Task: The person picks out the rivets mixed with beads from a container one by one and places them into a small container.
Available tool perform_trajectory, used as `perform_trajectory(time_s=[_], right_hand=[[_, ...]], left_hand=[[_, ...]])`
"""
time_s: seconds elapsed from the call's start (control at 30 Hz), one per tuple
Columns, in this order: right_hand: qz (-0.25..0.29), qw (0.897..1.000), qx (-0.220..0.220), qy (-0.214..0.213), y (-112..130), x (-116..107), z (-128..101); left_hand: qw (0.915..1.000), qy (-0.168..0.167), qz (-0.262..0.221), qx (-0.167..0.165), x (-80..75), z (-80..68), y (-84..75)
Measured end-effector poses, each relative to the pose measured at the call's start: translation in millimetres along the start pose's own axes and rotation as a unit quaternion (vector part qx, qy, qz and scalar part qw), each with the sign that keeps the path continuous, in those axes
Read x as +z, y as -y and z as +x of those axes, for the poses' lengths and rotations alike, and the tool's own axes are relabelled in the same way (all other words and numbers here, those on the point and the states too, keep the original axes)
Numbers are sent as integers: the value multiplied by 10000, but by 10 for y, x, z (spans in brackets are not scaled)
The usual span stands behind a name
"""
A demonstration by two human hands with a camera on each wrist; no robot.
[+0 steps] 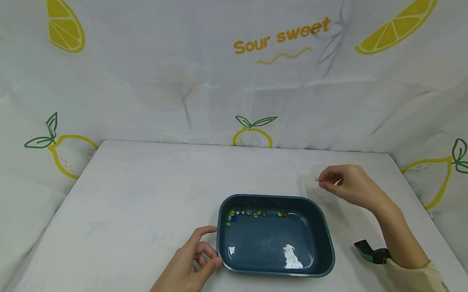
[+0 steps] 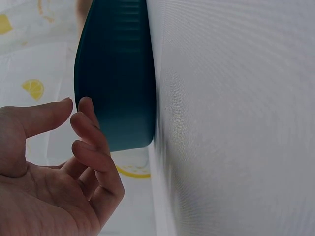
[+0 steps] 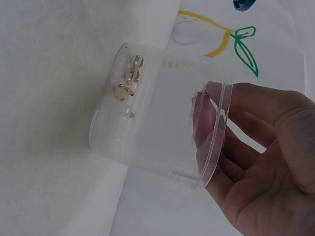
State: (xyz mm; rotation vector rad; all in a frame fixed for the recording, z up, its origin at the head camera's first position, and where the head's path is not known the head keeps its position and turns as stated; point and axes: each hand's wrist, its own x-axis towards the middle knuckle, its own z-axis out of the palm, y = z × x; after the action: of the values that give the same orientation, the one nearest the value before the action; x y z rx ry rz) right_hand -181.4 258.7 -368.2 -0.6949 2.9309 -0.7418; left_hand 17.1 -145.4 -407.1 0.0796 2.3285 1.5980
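We see a clear plastic cup (image 3: pixel 152 118) standing on the white surface (image 1: pixel 137 194), far right of the middle, just behind the right corner of a dark teal tray (image 1: pixel 324 237). The cup is thin-walled, round and nearly invisible from the head view (image 1: pixel 315 184); up close its smooth wall shows a rolled rim and a few small golden, bead-like bits near its base. Our right hand (image 1: pixel 348 183) pinches that rim between thumb and curled fingers (image 3: pixel 211 123). The tray is a glossy rounded rectangle with ribbed outer walls, and a row of small coloured marbles (image 1: pixel 250 214) lies along its far inner edge. Our left hand (image 1: pixel 189 266) rests at the tray's near left corner, fingers loosely curled with their tips at the wall, gripping nothing. The surface looks like matte woven cloth, and a lemon-printed backdrop (image 1: pixel 237 67) hangs behind it.
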Motion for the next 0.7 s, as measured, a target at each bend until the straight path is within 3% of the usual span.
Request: perform_trajectory(time_s=[0.7], right_hand=[[-15,9999,-115,92,0,24,-4]], left_hand=[[10000,-3,-2,-49,6,4,0]])
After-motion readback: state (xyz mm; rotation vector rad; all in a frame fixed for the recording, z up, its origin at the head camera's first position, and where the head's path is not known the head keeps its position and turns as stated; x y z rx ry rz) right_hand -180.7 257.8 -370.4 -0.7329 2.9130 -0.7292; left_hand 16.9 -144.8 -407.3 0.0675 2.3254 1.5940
